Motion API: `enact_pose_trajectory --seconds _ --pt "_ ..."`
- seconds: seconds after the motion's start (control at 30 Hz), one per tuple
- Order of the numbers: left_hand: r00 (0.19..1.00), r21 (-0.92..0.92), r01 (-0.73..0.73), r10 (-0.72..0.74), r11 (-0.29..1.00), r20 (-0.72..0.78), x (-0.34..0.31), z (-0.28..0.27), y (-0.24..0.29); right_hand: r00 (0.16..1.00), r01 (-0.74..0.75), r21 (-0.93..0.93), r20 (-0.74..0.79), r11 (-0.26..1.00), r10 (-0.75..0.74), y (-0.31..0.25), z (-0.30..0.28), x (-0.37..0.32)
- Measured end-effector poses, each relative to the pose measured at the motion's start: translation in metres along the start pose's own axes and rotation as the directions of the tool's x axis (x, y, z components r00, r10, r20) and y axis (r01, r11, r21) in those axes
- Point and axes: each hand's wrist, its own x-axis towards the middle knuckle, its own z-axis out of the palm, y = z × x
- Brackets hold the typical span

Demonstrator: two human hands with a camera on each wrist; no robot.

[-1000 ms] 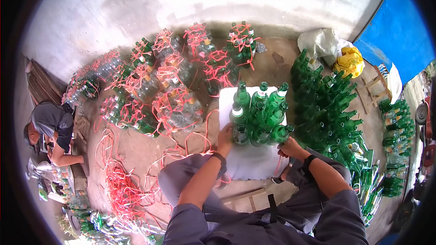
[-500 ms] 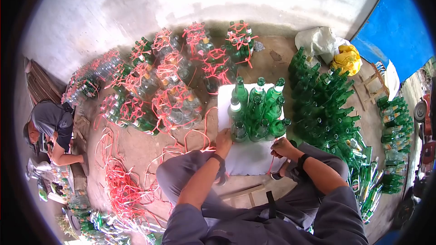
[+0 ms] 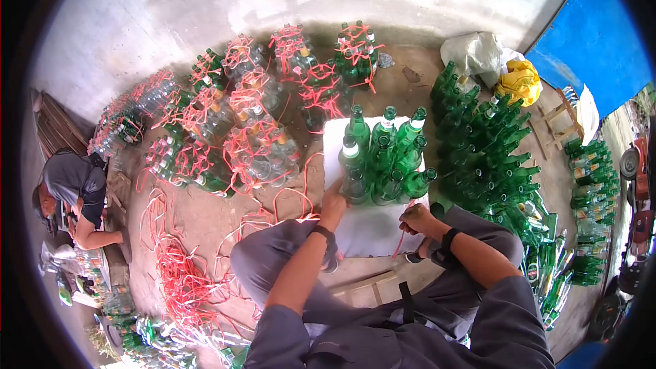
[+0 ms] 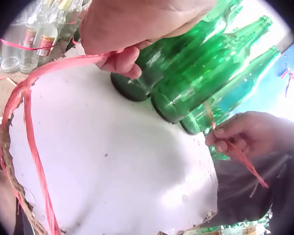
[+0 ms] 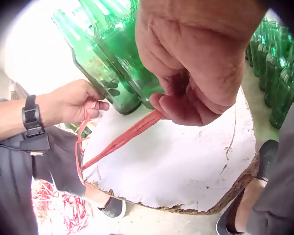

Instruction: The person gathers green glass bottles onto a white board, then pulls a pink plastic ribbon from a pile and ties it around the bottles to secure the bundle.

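Several green glass bottles (image 3: 384, 157) stand upright in a close group on a white board (image 3: 372, 232). My left hand (image 3: 333, 208) is beside the group's near left corner, fingers curled round a pink plastic strap (image 4: 36, 166) that hangs down over the board's edge. At the near right, my right hand (image 3: 418, 220) pinches a twisted length of pink strap (image 5: 122, 142) between thumb and fingers, a little away from the nearest bottles. Part of the strap around the bottles is hidden behind them and the hands.
Bottle bundles tied with pink strap (image 3: 263, 154) stand at the left and back. A tangled strap pile (image 3: 181, 280) lies on the floor at left. Loose green bottles (image 3: 478, 143) crowd the right side, with a yellow bag (image 3: 519, 83) behind. Another person (image 3: 78, 191) bends over at far left.
My right hand has drawn back from the near right bottle toward my body and slightly left, with the strap in it. The left hand has stayed beside the bottles. The head view has tilted slightly.
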Motion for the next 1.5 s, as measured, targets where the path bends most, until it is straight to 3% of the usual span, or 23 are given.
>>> enact_pose_trajectory --seconds 0.07,0.17,0.23,0.27,0.37,0.43,0.47,0.5,0.53,0.67,0.7,0.73,0.87,0.93,0.97,1.0,1.03,1.07,1.13,1.27,1.37,1.47,1.5 --pt "0.998 -0.046 0.034 -0.032 0.998 0.06 -0.003 0.0 0.0 0.999 0.047 -0.067 0.03 0.997 -0.045 0.011 0.003 0.005" --pt "1.0 0.097 0.014 -0.011 0.995 -0.025 -0.007 0.006 0.0 0.999 0.017 0.006 -0.027 1.0 -0.017 0.012 0.008 0.009" --pt "0.997 0.208 0.067 -0.058 0.976 -0.048 -0.014 0.009 0.004 0.979 0.201 -0.083 -0.008 0.976 -0.203 0.008 0.01 0.006" --pt "0.996 0.245 0.088 -0.077 0.965 -0.053 -0.017 0.011 0.003 0.996 0.084 0.011 -0.031 0.996 -0.084 0.003 0.011 0.007" --pt "0.999 0.185 -0.024 0.028 0.982 -0.019 -0.01 0.009 0.005 0.989 0.096 0.071 -0.116 0.993 -0.088 -0.012 0.015 -0.01" --pt "0.993 -0.073 0.116 -0.118 0.991 -0.017 -0.001 0.002 0.023 0.987 0.055 0.108 -0.154 0.993 -0.038 0.001 0.015 -0.006" --pt "0.957 0.013 0.285 -0.284 0.958 -0.066 0.003 -0.005 0.036 0.986 0.113 0.173 -0.144 0.978 -0.089 0.011 0.015 -0.002" --pt "0.956 0.013 0.288 -0.287 0.958 -0.059 0.007 -0.006 0.04 0.981 0.17 0.235 -0.135 0.957 -0.141 0.012 0.015 -0.005" --pt "0.962 -0.051 0.252 -0.256 0.966 -0.094 0.01 -0.006 0.045 0.986 0.07 0.184 -0.165 0.98 -0.039 0.009 0.017 -0.003" --pt "0.955 -0.165 0.247 -0.268 0.955 -0.123 0.022 -0.006 0.051 0.986 0.117 0.146 -0.136 0.982 -0.097 0.009 0.02 -0.006" --pt "0.952 -0.183 0.265 -0.287 0.947 -0.105 0.025 -0.006 0.049 0.886 0.433 -0.253 -0.056 0.865 -0.46 0.021 0.018 0.004" --pt "0.952 -0.182 0.264 -0.286 0.947 -0.106 0.028 -0.005 0.048 0.686 0.653 -0.563 0.158 0.506 -0.71 0.026 0.018 0.009" --pt "0.948 -0.168 0.313 -0.318 0.935 -0.005 0.033 -0.004 0.044 0.677 0.695 -0.47 0.173 0.544 -0.715 0.036 0.019 0.025" --pt "0.95 -0.16 0.313 -0.312 0.936 0.031 0.038 -0.003 0.033 0.435 0.723 -0.675 0.28 0.147 -0.856 0.042 0.018 0.037" --pt "0.955 -0.286 0.292 -0.296 0.913 0.029 0.044 0.002 0.023 0.432 0.723 -0.676 0.28 0.143 -0.857 0.043 0.017 0.037" --pt "0.96 -0.407 0.264 -0.279 0.874 0.025 0.049 0.004 0.017 0.515 0.688 -0.694 0.257 0.214 -0.818 0.037 0.017 0.032" --pt "0.962 -0.406 0.258 -0.274 0.877 0.021 0.049 0.003 0.017 0.593 0.647 -0.708 0.233 0.283 -0.771 0.031 0.017 0.028" --pt "0.975 -0.344 0.217 -0.218 0.913 0.036 0.047 0.001 0.016 0.588 0.65 -0.707 0.236 0.279 -0.774 0.026 0.019 0.024" --pt "0.986 -0.281 0.166 -0.156 0.945 0.057 0.048 -0.002 0.015 0.823 0.539 -0.372 0.042 0.755 -0.567 0.021 0.021 0.023" --pt "0.986 -0.326 0.164 -0.158 0.931 0.046 0.044 0.003 0.015 0.813 0.569 -0.208 -0.005 0.796 -0.583 0.026 0.024 0.032" --pt "0.983 -0.358 0.183 -0.176 0.916 0.05 0.042 0.004 0.014 0.892 0.449 -0.165 0.019 0.878 -0.452 0.027 0.025 0.038" --pt "0.973 -0.397 0.221 -0.229 0.891 0.027 0.05 0.002 -0.004 0.917 0.396 -0.131 0.01 0.909 -0.398 0.013 0.027 0.03" --pt "0.978 -0.368 0.204 -0.206 0.907 0.036 0.042 0.006 0.013 0.921 0.386 -0.163 0.002 0.908 -0.391 0.006 0.029 0.026"
